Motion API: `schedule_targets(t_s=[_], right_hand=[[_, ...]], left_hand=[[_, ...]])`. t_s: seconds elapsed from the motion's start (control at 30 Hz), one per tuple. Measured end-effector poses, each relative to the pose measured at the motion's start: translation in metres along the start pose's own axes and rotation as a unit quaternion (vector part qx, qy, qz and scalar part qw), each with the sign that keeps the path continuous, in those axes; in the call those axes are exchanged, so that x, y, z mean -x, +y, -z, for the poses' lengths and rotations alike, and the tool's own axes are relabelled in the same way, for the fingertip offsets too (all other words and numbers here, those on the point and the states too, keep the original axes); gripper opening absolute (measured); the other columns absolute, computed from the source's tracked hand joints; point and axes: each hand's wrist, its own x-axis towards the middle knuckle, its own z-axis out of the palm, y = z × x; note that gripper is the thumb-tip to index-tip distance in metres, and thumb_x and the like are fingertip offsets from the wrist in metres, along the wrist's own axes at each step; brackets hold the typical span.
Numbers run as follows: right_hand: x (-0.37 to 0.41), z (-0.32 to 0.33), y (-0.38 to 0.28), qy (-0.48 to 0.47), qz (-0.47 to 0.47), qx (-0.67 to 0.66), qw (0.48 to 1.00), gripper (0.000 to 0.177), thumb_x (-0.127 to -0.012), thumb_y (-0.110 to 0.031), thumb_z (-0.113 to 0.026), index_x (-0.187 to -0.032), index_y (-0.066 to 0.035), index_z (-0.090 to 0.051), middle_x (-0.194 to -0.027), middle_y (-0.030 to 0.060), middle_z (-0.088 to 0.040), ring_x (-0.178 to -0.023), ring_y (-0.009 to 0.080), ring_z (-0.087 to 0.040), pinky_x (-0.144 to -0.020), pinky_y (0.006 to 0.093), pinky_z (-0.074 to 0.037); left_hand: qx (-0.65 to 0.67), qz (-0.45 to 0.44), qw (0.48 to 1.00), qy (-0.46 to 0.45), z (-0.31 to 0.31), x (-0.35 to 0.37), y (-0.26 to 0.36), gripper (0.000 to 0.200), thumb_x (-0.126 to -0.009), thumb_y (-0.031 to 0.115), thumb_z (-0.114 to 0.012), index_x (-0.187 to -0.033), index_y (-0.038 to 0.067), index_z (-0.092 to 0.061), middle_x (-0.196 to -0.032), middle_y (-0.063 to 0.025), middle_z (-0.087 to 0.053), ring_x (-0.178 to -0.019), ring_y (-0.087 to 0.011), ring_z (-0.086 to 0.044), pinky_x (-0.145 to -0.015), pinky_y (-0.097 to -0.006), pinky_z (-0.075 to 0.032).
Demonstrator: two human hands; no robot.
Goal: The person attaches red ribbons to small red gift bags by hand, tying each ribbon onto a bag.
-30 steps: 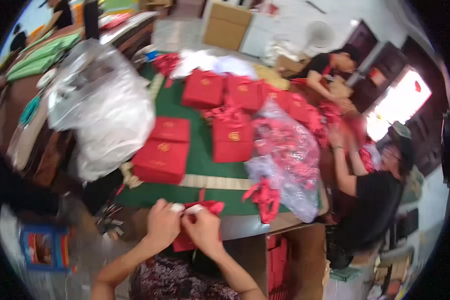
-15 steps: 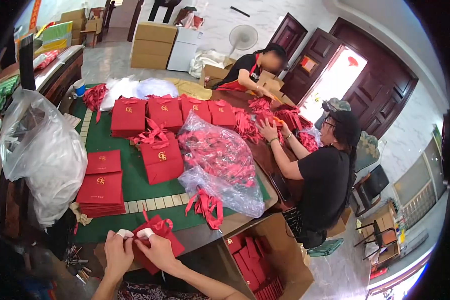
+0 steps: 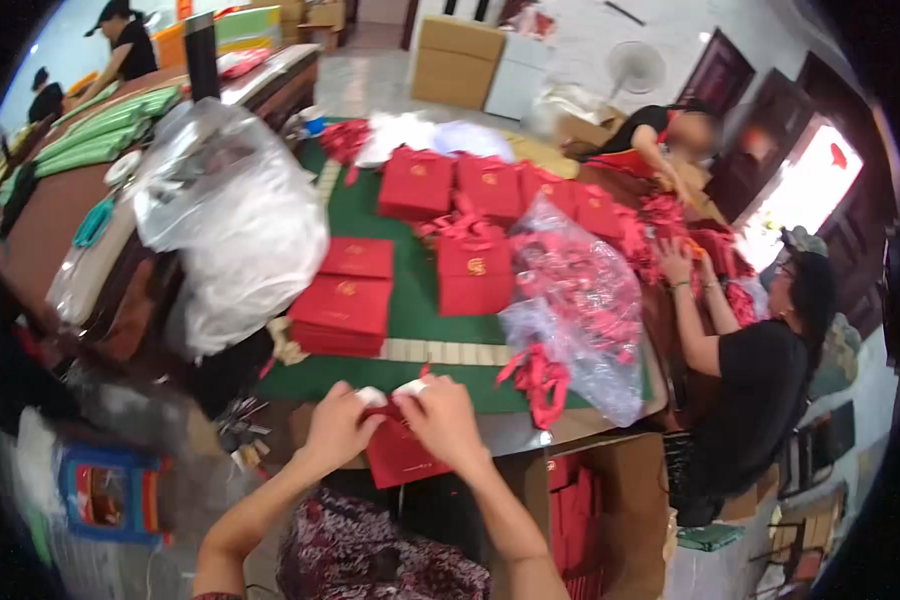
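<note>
Both my hands hold a small red paper bag (image 3: 404, 455) at the table's near edge. My left hand (image 3: 340, 428) pinches its upper left part, and my right hand (image 3: 438, 420) pinches the upper right; white wraps cover some fingertips. Just beyond them lies a stack of flat red bags (image 3: 340, 315) on the green mat (image 3: 410, 386). A standing red bag (image 3: 475, 275) with gold lettering is farther off, beside a clear plastic bag full of red ribbons (image 3: 580, 290). Loose red ribbon (image 3: 542, 385) hangs near the mat's edge.
A row of red bags (image 3: 415, 185) stands at the back. An open carton (image 3: 635, 500) with red bags is at lower right. Two people (image 3: 760, 370) work along the right side. A large plastic sack (image 3: 245, 240) and a blue stool (image 3: 115, 495) are on the left.
The view has turned left, bringing the stool and two distant people into sight. My hands still hold the red bag, now farther right in view, and its ribbon is less visible.
</note>
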Motion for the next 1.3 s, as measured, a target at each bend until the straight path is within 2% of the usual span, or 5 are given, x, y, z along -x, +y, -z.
schedule_targets(t_s=[0.17, 0.37, 0.63, 0.97, 1.3], right_hand=[[-0.004, 0.005, 0.018, -0.093, 0.006, -0.075, 0.993, 0.022, -0.09, -0.025, -0.064, -0.088, -0.005, -0.073, -0.084, 0.0168, -0.066, -0.083, 0.0368, -0.064, -0.073, 0.0468, -0.049], [-0.009, 0.012, 0.036, -0.283, -0.083, -0.213, 0.931, 0.023, -0.089, -0.021, -0.069, -0.099, -0.001, -0.074, -0.076, 0.0065, -0.07, -0.069, 0.0093, -0.06, -0.064, 0.0298, -0.048], [-0.001, 0.009, 0.028, -0.236, -0.149, -0.219, 0.935, 0.017, -0.083, -0.016, -0.073, -0.088, 0.0, -0.076, -0.074, 0.0043, -0.072, -0.069, 0.0075, -0.061, -0.065, 0.027, -0.049], [-0.015, -0.033, 0.056, -0.008, -0.259, -0.328, 0.908, 0.019, -0.087, -0.017, -0.072, -0.086, 0.002, -0.075, -0.074, 0.0001, -0.069, -0.068, 0.0081, -0.06, -0.062, 0.0252, -0.047], [0.002, -0.007, 0.051, -0.017, -0.205, 0.015, 0.978, 0.028, -0.08, -0.031, -0.078, -0.082, -0.004, -0.073, -0.073, 0.0116, -0.071, -0.069, 0.027, -0.07, -0.063, 0.0379, -0.053]], left_hand=[[-0.027, -0.1, 0.995, -0.009, 0.003, 0.003, 0.003, 0.019, -0.079, 0.012, -0.074, -0.096, 0.007, -0.067, -0.085, -0.0093, -0.064, -0.082, -0.0303, -0.057, -0.07, -0.0398, -0.05], [-0.03, -0.226, 0.973, -0.019, 0.004, 0.008, 0.003, 0.017, -0.08, 0.009, -0.07, -0.096, 0.004, -0.066, -0.087, -0.0062, -0.063, -0.085, -0.0266, -0.055, -0.071, -0.036, -0.051], [-0.045, -0.27, 0.962, 0.005, 0.001, 0.006, 0.003, 0.019, -0.079, 0.007, -0.07, -0.097, 0.003, -0.066, -0.088, -0.0053, -0.062, -0.085, -0.025, -0.056, -0.072, -0.0335, -0.052], [0.03, -0.113, 0.99, -0.078, -0.002, 0.007, -0.01, 0.022, -0.079, 0.015, -0.077, -0.097, 0.007, -0.067, -0.086, -0.0097, -0.064, -0.081, -0.0301, -0.059, -0.072, -0.038, -0.05], [0.078, 0.073, 0.994, -0.017, -0.023, 0.002, -0.021, 0.018, -0.083, 0.022, -0.077, -0.09, 0.006, -0.07, -0.076, -0.009, -0.067, -0.07, -0.0237, -0.063, -0.067, -0.0354, -0.051]])
